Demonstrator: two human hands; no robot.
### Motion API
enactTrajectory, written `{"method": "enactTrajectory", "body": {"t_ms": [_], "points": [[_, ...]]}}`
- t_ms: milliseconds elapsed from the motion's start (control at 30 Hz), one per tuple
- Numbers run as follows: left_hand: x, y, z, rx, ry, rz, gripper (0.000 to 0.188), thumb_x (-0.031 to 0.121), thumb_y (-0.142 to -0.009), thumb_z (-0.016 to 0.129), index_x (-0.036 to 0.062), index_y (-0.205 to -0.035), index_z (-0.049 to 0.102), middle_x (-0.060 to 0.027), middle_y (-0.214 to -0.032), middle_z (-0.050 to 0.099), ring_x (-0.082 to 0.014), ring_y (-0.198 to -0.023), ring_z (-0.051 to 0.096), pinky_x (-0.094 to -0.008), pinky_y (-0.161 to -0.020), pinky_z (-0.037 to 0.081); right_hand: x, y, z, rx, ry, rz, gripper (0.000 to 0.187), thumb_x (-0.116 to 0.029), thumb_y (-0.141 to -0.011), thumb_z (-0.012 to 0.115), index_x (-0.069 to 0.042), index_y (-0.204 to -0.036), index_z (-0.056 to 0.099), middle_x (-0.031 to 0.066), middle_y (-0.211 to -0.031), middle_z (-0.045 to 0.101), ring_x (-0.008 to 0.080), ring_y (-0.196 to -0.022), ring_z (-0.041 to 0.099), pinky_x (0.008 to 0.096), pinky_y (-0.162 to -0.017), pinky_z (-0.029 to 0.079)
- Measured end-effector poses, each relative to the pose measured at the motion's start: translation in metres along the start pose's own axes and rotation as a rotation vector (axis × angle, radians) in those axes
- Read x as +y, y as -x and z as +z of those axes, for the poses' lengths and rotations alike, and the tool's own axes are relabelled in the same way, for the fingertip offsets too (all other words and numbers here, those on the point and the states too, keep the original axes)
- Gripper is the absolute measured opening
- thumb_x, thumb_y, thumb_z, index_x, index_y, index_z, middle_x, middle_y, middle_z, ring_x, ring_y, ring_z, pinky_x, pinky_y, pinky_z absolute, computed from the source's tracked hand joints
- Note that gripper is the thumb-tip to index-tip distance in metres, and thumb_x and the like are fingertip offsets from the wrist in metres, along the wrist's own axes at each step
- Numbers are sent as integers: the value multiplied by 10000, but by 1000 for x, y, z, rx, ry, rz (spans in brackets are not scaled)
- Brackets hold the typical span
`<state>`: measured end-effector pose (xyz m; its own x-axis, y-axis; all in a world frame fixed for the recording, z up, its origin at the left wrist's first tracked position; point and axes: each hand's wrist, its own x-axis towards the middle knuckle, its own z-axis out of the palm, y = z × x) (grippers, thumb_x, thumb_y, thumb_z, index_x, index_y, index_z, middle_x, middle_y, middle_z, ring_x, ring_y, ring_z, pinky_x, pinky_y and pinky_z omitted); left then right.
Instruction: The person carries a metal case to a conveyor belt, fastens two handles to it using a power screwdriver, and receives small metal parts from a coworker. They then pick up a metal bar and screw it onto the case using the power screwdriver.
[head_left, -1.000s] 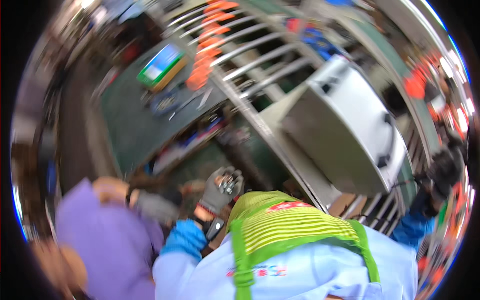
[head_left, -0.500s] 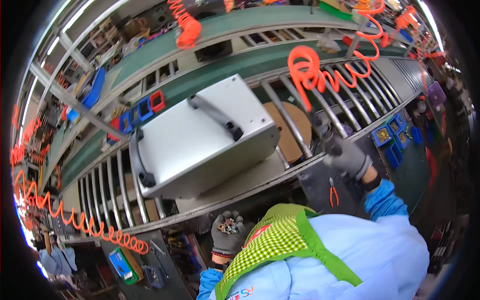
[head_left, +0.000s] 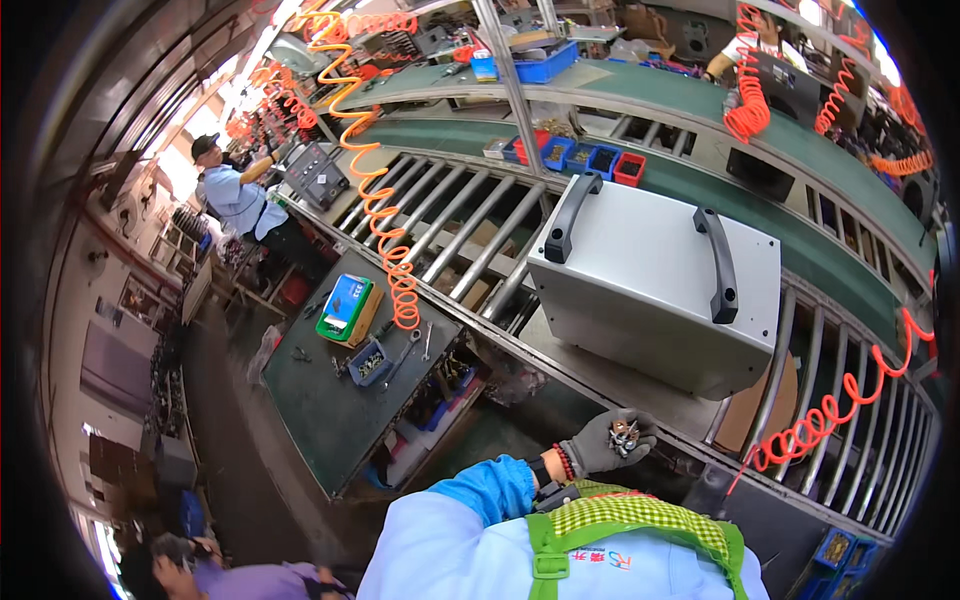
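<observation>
The left hand [head_left: 600, 448] lies palm up, its blue-cuffed forearm [head_left: 490, 490] pointing between two and three o'clock; the gloved fingers curl around a cluster of small metal parts [head_left: 624, 437]. Between twelve and one o'clock from it, a silver metal box [head_left: 655, 285] rests on the roller conveyor [head_left: 490, 330]. Since half a second ago, the view has swung left, showing more of the green workbench [head_left: 325, 420] toward nine o'clock; the right hand has left it, so I cannot tell its fingers' state.
</observation>
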<state>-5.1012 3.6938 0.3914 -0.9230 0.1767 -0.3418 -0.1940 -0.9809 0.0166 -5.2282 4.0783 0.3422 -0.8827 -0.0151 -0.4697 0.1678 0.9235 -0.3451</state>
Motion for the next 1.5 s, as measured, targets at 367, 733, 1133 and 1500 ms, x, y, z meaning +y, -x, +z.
{"method": "enactTrajectory", "body": {"t_ms": [367, 733, 1133, 1500], "points": [[-12, 40, 2, -3, 135, 304, 336, 276, -982, 498, -8, -1106, 628, -179, -1130, 655, -342, -1037, 639, -452, -841, 571, 14, -16, 5, -3, 70, 14, 467, -314, -776, 660, -50, -1158, 603, 254, -1053, 653, 420, -993, 633, 486, -832, 507], [62, 52, 19, 16, 64, 448, 273, 209, -960, 503, 12, -1076, 652, -125, -1087, 674, -280, -1017, 646, -423, -876, 563, 45, 24, 43, 13, 185, 179, 536, -335, -773, 658, -35, -1208, 565, 260, -1102, 638, 433, -1042, 619, 492, -866, 505], [171, 47, -85, 28, 106, 118, 379, 383, -1000, 472, 59, -1112, 633, -122, -1169, 632, -295, -1079, 601, -421, -857, 548, -113, 116, 111, 457, -96, -327, 568, -191, -765, 749, -5, -1263, 550, 185, -1243, 586, 331, -1161, 575, 392, -988, 460], [81, 42, -205, -130, 67, 266, 412, 379, -991, 459, 44, -1175, 611, -148, -1246, 603, -378, -1271, 483, -537, -1102, 359, -282, 120, 239, 46, -249, -1076, 392, -178, -763, 735, -86, -1126, 619, 123, -956, 609, 300, -801, 636, 385, -678, 523]]}}
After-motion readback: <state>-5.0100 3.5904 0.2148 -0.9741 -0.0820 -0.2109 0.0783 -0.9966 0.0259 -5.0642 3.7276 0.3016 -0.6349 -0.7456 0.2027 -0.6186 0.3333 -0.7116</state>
